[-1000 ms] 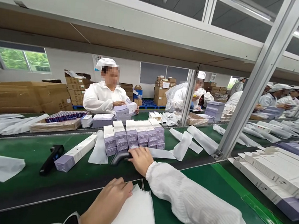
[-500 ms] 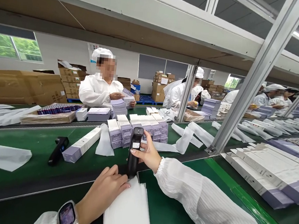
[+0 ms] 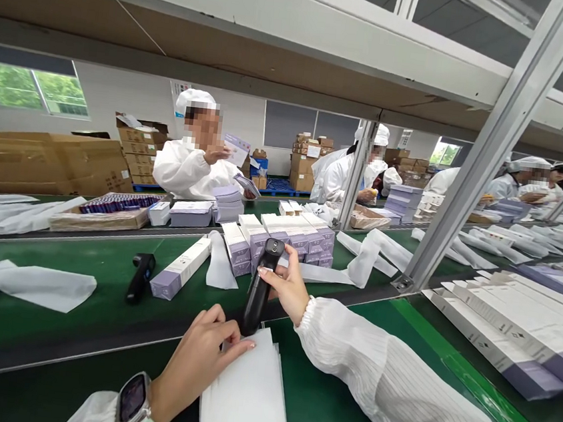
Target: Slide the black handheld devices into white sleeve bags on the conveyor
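Note:
My right hand (image 3: 288,283) grips a black handheld device (image 3: 259,292) by its upper part, over the near edge of the green belt. Its lower end hangs just above a stack of white sleeves (image 3: 247,395). My left hand (image 3: 208,358) rests at the top left corner of that stack, its fingers bent and its thumb on the top sleeve; whether it pinches the sleeve cannot be made out. Beyond the device stand stacked purple and white boxes (image 3: 303,240). Another black device (image 3: 140,278) lies to the left, beside a long box (image 3: 182,266).
A slanted metal post (image 3: 489,145) stands at the right, near flat open cartons (image 3: 506,322). A shelf (image 3: 262,14) crosses overhead. Loose white sleeves (image 3: 37,283) lie on the belt (image 3: 58,328). A person (image 3: 197,155) in white sits opposite, holding printed cards.
The held device has tilted, its top leaning right. Items on the belt have shifted right, and another dark device shows at the far left. The person opposite has raised a card.

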### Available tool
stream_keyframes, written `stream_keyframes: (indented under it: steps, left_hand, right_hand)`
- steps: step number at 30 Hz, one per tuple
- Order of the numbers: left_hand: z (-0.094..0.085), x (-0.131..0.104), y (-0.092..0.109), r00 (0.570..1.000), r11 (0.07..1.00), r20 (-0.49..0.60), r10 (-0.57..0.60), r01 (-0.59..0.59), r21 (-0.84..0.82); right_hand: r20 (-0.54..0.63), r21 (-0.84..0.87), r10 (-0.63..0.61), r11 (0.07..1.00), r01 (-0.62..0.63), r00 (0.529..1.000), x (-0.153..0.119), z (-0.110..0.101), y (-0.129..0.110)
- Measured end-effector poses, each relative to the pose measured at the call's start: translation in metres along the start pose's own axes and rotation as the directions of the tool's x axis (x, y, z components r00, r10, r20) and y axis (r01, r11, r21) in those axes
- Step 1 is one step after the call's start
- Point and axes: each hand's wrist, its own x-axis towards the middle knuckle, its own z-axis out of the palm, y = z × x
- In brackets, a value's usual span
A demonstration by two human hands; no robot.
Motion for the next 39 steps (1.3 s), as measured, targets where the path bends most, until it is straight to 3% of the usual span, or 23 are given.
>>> stream_keyframes:
  steps: [6, 9, 10, 12, 15, 16, 17, 18, 19, 20, 22, 24, 25, 27, 31, 35, 39]
  left_hand:
    - [-0.003, 0.000, 0.006, 0.996, 0.999, -0.075, 0.042, -0.044, -0.031]
    - [-0.010, 0.001, 0.012, 0.981, 0.997, -0.191, 0.028, -0.042, -0.071]
    - [-0.012, 0.001, 0.015, 0.972, 0.996, -0.233, 0.025, -0.044, -0.079]
    - [-0.017, 0.001, 0.020, 0.956, 0.994, -0.293, 0.025, -0.055, -0.095]
    - [-0.022, 0.000, 0.023, 0.939, 0.988, -0.343, 0.027, -0.077, -0.133]
    - [-0.023, 0.000, 0.023, 0.935, 0.986, -0.355, 0.018, -0.076, -0.151]
    - [-0.023, 0.000, 0.023, 0.931, 0.982, -0.364, 0.007, -0.075, -0.172]
    - [-0.023, 0.000, 0.022, 0.930, 0.978, -0.367, -0.006, -0.071, -0.195]
    - [-0.023, 0.001, 0.020, 0.933, 0.974, -0.359, -0.027, -0.056, -0.219]
    - [-0.022, 0.001, 0.019, 0.937, 0.969, -0.344, -0.059, -0.029, -0.244]
    - [-0.019, 0.001, 0.016, 0.944, 0.954, -0.292, -0.156, 0.068, -0.290]
    - [-0.013, 0.000, 0.012, 0.963, 0.936, -0.152, -0.221, 0.166, -0.311]
    - [-0.010, 0.000, 0.010, 0.973, 0.930, -0.052, -0.224, 0.197, -0.310]
    - [-0.003, -0.001, 0.006, 0.969, 0.927, 0.153, -0.192, 0.231, -0.296]
    - [0.002, -0.001, -0.002, 0.908, 0.919, 0.375, -0.187, 0.297, -0.260]
    - [-0.001, 0.003, -0.008, 0.896, 0.927, 0.423, -0.137, 0.266, -0.263]
    - [0.002, 0.008, -0.009, 0.910, 0.905, 0.390, -0.143, 0.280, -0.321]
  right_hand:
    - [0.075, -0.146, 0.004, 0.989, 0.007, 0.997, 0.001, -0.001, 0.015]
    - [0.274, -0.256, -0.004, 0.963, 0.077, 0.962, 0.003, -0.004, 0.020]
    - [0.383, -0.268, 0.016, 0.959, 0.094, 0.924, 0.003, -0.006, 0.019]
    - [0.605, -0.257, 0.101, 0.964, 0.073, 0.790, 0.002, -0.010, 0.017]
    - [0.829, -0.253, 0.241, 0.966, -0.047, 0.505, -0.005, -0.010, 0.012]
    - [0.855, -0.271, 0.271, 0.960, -0.064, 0.442, -0.009, -0.009, 0.012]
    - [0.854, -0.293, 0.293, 0.954, -0.067, 0.429, -0.012, -0.007, 0.011]
    - [0.831, -0.317, 0.310, 0.946, -0.064, 0.462, -0.014, -0.005, 0.010]
    - [0.784, -0.337, 0.316, 0.940, -0.062, 0.535, -0.014, -0.005, 0.009]
    - [0.706, -0.350, 0.305, 0.935, -0.059, 0.639, -0.012, -0.008, 0.007]
    - [0.464, -0.364, 0.223, 0.930, -0.044, 0.857, -0.001, -0.022, -0.001]
    - [0.162, -0.384, 0.088, 0.923, -0.019, 0.983, 0.015, -0.049, -0.009]
    - [0.015, -0.409, 0.018, 0.912, -0.010, 1.000, 0.023, -0.065, -0.013]
    - [-0.190, -0.517, -0.060, 0.855, -0.048, 0.980, 0.034, -0.098, -0.015]
    - [-0.377, -0.696, -0.080, 0.681, -0.225, 0.923, 0.038, -0.139, 0.000]
    - [-0.492, -0.767, -0.157, 0.544, -0.340, 0.857, 0.035, -0.152, 0.009]
    - [-0.500, -0.842, -0.196, 0.338, -0.421, 0.843, 0.031, -0.151, -0.004]
